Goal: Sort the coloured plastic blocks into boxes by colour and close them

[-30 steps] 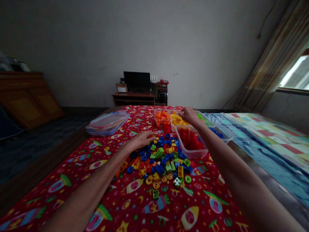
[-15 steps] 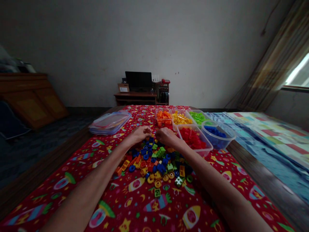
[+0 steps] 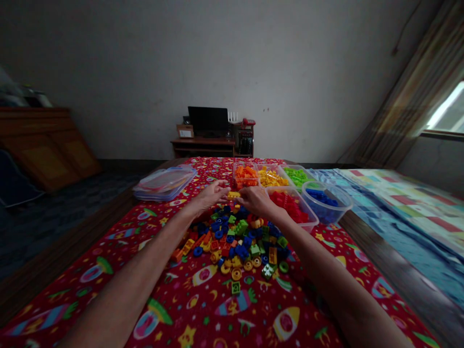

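A yellow toy brick [image 3: 233, 195] is held above the far side of a loose pile of mixed toy bricks [image 3: 232, 239]. Its right end is pinched by the fingers of my right hand [image 3: 256, 200]. My left hand [image 3: 210, 197] is at the other end, fingers stretched and apart; whether they touch the brick is hard to tell. Blue, green, yellow, orange and red pieces make up the pile, with small rings and square blocks at its near edge.
Sorted bricks fill clear tubs on the right: orange [image 3: 246, 177], yellow [image 3: 272, 178], green [image 3: 296, 176], red [image 3: 290, 207] and blue [image 3: 322, 197]. Stacked clear lids [image 3: 165, 183] lie left on the red patterned tablecloth [image 3: 195, 309]. A bed [image 3: 398, 203] adjoins the table.
Both hands have risen slightly off the pile, and the yellow brick now shows between them. My left hand's fingers have straightened.
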The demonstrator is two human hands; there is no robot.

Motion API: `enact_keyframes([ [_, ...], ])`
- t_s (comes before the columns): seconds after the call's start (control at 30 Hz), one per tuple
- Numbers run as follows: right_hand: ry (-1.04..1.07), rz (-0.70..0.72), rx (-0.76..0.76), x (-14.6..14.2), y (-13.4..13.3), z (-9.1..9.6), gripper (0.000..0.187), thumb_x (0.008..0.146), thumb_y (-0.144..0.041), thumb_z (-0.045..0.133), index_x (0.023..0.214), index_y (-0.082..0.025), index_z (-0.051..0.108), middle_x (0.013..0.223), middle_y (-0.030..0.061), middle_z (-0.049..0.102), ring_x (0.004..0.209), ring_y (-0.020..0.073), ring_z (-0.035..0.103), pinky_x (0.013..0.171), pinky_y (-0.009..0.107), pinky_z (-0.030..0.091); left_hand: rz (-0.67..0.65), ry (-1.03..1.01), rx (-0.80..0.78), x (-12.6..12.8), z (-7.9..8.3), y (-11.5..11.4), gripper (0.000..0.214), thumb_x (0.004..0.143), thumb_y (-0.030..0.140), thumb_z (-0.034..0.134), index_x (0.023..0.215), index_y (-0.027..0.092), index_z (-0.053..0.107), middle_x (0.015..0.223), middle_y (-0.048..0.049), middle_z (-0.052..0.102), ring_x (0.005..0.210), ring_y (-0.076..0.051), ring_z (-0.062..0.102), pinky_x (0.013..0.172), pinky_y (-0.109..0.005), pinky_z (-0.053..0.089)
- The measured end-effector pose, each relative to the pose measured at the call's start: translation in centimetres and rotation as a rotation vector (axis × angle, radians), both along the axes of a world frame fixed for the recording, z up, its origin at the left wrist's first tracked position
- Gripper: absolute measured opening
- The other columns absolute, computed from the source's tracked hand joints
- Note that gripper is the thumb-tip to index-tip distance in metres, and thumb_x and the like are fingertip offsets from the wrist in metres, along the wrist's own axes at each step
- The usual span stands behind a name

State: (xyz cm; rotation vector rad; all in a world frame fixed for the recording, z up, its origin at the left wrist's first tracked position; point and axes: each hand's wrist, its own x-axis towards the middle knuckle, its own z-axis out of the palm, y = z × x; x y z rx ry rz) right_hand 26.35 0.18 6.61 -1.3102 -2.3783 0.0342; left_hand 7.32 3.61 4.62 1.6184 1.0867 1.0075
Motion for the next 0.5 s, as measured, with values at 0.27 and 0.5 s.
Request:
enact_keyframes([
  [0.27,-0.110,-0.452,0.078,6.9,5.2,3.9,0.040,0.091,-0.041,0.043,0.087,-0.010,0.068,0.084,0.0131,0.068,0.074,0.0177,0.058,0.062,0.025,0.034,0.125,0.627,0.354,-2.7,-0.8,1.4,0.042,0.079,0.044,0.048,0.103,0.014,0.064,0.100,-0.0097,0.070,0.091,-0.024,0.063,0.080,-0.034,0.050],
  [0.5,-0.199,-0.458,0.119,8.3,7.2,3.2,0.034,0.091,-0.032,0.043,0.107,-0.011,0.064,0.106,0.0161,0.067,0.096,0.0217,0.060,0.073,0.025,0.040,-0.041,0.822,0.278,-2.6,-1.4,1.3,0.040,0.078,0.040,0.047,0.105,0.017,0.067,0.109,-0.0081,0.069,0.099,-0.023,0.063,0.085,-0.027,0.047],
])
